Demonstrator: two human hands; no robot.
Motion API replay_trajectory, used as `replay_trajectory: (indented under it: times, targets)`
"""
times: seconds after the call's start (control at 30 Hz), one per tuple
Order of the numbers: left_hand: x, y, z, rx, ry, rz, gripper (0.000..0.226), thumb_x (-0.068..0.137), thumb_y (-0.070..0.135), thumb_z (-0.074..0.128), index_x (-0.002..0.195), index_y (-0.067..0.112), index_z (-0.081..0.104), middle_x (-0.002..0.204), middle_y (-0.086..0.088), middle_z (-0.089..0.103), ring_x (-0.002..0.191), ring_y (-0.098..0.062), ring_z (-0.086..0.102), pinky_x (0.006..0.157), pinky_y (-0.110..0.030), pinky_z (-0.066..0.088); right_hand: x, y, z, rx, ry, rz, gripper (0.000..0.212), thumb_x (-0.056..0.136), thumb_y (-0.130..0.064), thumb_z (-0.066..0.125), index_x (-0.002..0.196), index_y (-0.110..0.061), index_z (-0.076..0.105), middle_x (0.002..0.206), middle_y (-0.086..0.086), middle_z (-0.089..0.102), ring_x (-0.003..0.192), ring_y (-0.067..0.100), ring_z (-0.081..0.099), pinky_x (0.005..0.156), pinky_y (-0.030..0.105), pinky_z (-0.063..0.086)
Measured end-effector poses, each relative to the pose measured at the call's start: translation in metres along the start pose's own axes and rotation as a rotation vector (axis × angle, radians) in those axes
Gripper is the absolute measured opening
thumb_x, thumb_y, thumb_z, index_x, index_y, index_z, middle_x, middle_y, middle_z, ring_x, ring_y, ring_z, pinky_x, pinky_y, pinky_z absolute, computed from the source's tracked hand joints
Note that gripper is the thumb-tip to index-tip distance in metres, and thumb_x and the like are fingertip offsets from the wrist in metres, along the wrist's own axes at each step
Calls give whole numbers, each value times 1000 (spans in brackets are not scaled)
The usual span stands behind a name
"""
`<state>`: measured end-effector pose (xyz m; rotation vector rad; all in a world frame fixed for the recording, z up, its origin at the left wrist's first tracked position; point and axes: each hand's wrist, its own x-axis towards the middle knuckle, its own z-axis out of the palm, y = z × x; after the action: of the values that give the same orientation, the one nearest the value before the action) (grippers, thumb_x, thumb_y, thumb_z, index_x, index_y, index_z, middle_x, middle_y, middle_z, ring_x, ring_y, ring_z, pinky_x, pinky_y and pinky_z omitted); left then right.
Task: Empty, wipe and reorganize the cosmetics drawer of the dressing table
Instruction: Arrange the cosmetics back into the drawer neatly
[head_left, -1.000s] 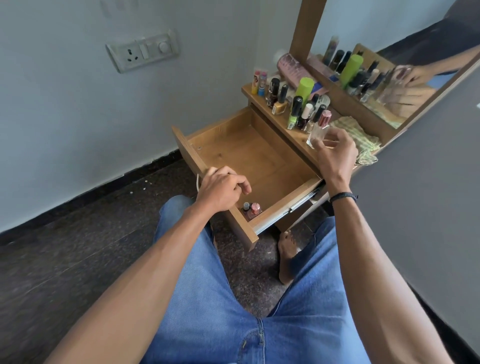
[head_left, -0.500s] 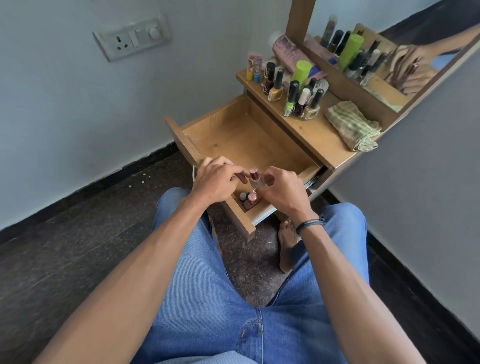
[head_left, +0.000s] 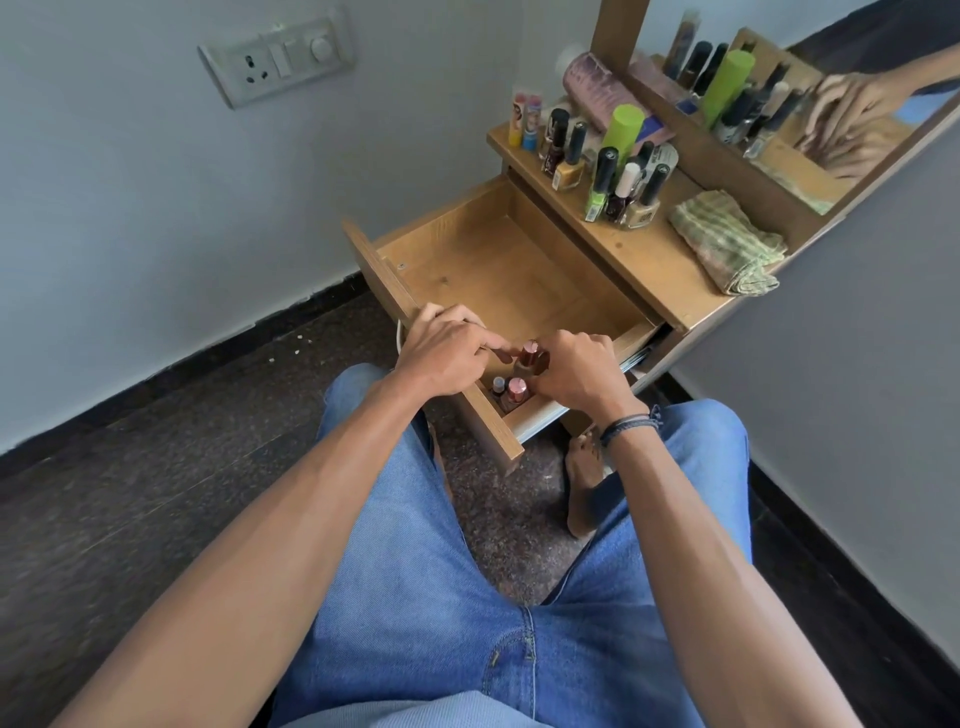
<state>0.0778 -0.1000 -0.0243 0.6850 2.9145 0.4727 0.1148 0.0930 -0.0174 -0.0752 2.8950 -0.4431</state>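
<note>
While right hand (head_left: 576, 376) grips bottle (head_left: 529, 356), base hidden

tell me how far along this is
Emptying and wiping look done: the wooden drawer is mostly bare, the green checked cloth set aside. In hand: the right hand holds a pink-capped bottle beside two small bottles in the near corner. Left: the nail polish bottles on the tabletop.
</note>
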Motion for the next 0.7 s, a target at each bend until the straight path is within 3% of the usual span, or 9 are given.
replay_trajectory:
  times: [0.13, 0.23, 0.33, 0.4, 0.47, 0.7]
  targets:
    - [-1, 1, -1, 5, 8, 12, 44, 90, 20, 50, 110, 54, 69, 108, 17, 65, 115, 4, 46, 90, -26, 14, 3, -4, -17, -3, -183, -8, 21, 90, -33, 66, 96, -12, 66, 78, 2, 67, 75, 27, 63, 86, 42, 49]
    - [-1, 2, -1, 2, 17, 29, 44, 90, 19, 52, 107, 56, 69, 105, 19, 66, 114, 4, 47, 85, -22, 10, 3, -3, -31, -11, -354, -46, 17, 94, -35, 63, 104, -23, 68, 84, 3, 69, 79, 28, 63, 78, 40, 48]
    - [1, 1, 0, 9, 10, 36, 43, 90, 19, 53, 104, 55, 70, 105, 19, 66, 114, 4, 46, 89, -22, 11, 4, -3, -39, 9, -454, -51, 27, 98, -24, 55, 121, -26, 68, 100, 4, 72, 92, 30, 66, 88, 45, 53]
    - [2, 0, 0, 16, -7, 33, 41, 91, 20, 52, 101, 54, 71, 107, 19, 65, 114, 6, 46, 94, -25, 13, 3, -5, -40, 27, -450, -47, 50, 95, -9, 47, 135, -34, 61, 117, 3, 71, 105, 29, 65, 97, 48, 51]
    - [3, -1, 1, 16, -22, 35, 41, 91, 21, 51, 99, 55, 72, 108, 20, 65, 114, 7, 45, 97, -27, 14, 1, -6, -40, 10, -415, -43, 59, 92, -2, 42, 139, -36, 58, 127, 2, 67, 113, 28, 62, 101, 49, 49]
    - [2, 1, 1, 32, -38, 26, 44, 90, 20, 48, 92, 58, 70, 108, 29, 67, 113, 7, 45, 100, -30, 16, -2, -6, -36, -119, -364, -55, 48, 95, -6, 38, 128, -27, 67, 124, 4, 69, 113, 29, 62, 102, 46, 46]
